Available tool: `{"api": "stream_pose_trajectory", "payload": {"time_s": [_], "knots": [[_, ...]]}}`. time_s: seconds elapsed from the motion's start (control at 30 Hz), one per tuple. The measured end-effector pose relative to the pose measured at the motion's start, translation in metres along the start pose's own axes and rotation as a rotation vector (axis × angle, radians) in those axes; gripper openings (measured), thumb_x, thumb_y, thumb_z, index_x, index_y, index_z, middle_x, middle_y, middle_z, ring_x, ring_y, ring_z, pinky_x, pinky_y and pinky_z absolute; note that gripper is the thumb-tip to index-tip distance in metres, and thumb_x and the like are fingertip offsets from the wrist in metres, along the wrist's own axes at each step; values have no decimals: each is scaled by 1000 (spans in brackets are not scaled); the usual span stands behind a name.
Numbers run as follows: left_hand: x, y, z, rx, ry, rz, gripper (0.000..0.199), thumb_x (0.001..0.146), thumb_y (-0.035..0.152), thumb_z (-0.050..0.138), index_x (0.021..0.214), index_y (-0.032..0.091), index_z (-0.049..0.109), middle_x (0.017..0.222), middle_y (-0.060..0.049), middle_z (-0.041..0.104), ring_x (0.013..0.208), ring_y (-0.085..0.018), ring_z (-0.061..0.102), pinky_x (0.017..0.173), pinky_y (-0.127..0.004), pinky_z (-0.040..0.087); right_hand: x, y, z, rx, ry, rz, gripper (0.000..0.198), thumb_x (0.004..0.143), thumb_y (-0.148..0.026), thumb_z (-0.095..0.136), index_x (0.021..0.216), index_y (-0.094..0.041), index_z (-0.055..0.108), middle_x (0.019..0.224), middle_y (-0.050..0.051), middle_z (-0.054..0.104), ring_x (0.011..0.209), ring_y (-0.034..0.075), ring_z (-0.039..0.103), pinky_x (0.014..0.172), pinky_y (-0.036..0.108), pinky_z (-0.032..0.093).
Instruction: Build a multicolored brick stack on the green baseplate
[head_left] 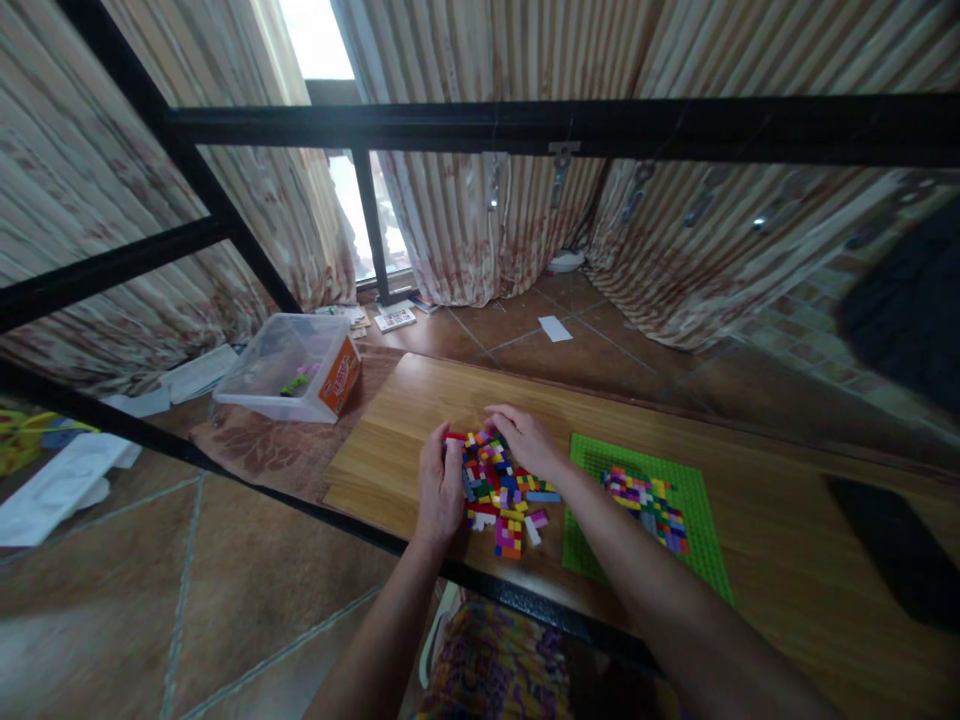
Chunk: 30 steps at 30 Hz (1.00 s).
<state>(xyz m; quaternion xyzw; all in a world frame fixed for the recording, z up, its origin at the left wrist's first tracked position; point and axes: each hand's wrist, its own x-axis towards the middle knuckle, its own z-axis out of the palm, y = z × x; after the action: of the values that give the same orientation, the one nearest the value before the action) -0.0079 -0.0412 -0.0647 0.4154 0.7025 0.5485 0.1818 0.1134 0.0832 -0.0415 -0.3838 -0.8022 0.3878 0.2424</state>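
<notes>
A loose pile of small coloured toy bricks (499,485) lies on the wooden table. My left hand (441,482) rests on its edge along the pile's left side, fingers stretched out and touching the outer bricks. Over the far right edge of the pile is my right hand (525,438), its fingers extended and slightly curved, with nothing seen in them. To the right lies a green baseplate (709,510), partly hidden under my right forearm. Many-coloured bricks (649,500) are fixed on its middle.
A clear plastic box (277,365) with an orange label and a few pieces inside stands on the floor mat beyond the table's left end. A dark flat phone-like object (896,545) lies at the right of the table (390,440). Black metal bars (480,125) cross above.
</notes>
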Motion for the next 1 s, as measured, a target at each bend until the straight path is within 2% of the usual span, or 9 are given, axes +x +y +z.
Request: {"api": "stream_pose_trajectory", "payload": {"time_s": [0.17,0.3,0.4,0.5,0.6,0.7,0.77,0.87,1.0], "knots": [[-8,-1,-13,-24,12,63,41,96,42,41,129,20,51,136,-10,52,129,-23,46,111,-42,32,-23,-8,-15,-26,100,26,29,91,-23,47,113,-20,65,112,7,71,105,19,65,93,35,47],[-22,-2,-35,45,-65,166,45,90,39,54,131,22,49,137,-10,50,131,-25,43,113,-45,30,-77,-27,-24,-42,167,7,26,90,-27,50,110,-21,65,106,6,71,96,20,66,88,35,50],[-41,1,-47,77,-139,210,47,88,34,58,132,23,48,139,-10,49,132,-26,42,113,-47,30,-126,-36,-13,-113,139,-4,23,89,-28,53,108,-22,64,107,7,68,99,21,62,90,37,49],[-61,8,-48,80,-167,203,48,87,32,60,132,23,48,139,-10,48,132,-26,42,112,-48,31,-158,-35,7,-231,119,-10,35,80,-26,64,115,-21,61,118,10,61,111,27,55,97,45,46],[-76,15,-43,87,-161,188,49,86,31,61,133,24,48,138,-11,49,131,-27,43,111,-49,33,-167,-27,23,-312,126,-16,45,75,-21,67,119,-20,58,126,13,55,116,31,50,99,49,44],[-87,21,-38,92,-153,191,47,86,30,61,131,25,50,136,-10,51,131,-27,44,111,-48,34,-162,-22,27,-329,142,-28,39,76,-18,64,114,-20,58,125,13,54,114,31,50,98,49,45],[-95,26,-35,80,-142,158,44,85,30,62,127,24,53,133,-10,53,128,-26,47,109,-47,36,-160,-20,26,-309,151,-39,35,75,-17,65,110,-20,59,123,13,55,114,31,50,97,48,45],[-104,35,-31,-14,-152,-19,41,84,34,63,123,23,56,121,-9,62,113,-25,58,99,-44,46,-165,-22,22,-243,204,-70,34,75,-19,65,109,-19,57,120,12,57,112,30,51,97,48,45],[-111,57,-22,-345,-320,-221,37,82,38,65,115,21,61,108,-8,69,99,-23,65,87,-36,53,-179,-31,18,-119,357,-132,32,82,-26,61,113,-23,53,117,10,59,110,27,55,94,46,47]]}}
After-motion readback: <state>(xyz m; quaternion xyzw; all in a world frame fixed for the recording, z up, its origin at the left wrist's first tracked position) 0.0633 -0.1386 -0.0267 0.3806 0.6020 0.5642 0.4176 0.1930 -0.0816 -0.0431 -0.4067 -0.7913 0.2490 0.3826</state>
